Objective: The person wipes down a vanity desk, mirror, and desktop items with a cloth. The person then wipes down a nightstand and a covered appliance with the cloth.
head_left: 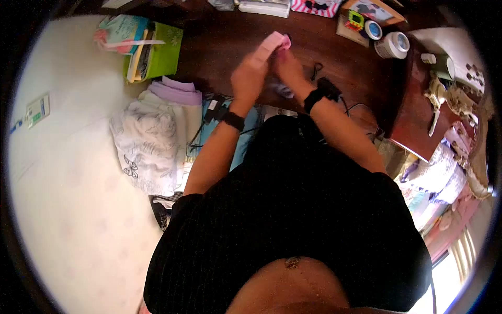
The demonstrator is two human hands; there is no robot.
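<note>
Pink cloth [270, 46]: we held it above the wooden desk [219, 39]
Left hand [248, 79]: clamped on near end
Right hand [289, 68]: at far end — we couldn't tell grip

A brown desk [209, 52] extends beneath the left hand [248, 81] and right hand [290, 70]. A pale wall [73, 172] stands well left of the left hand. Bright light [444, 285] shows right and rearward of the right hand.
</note>
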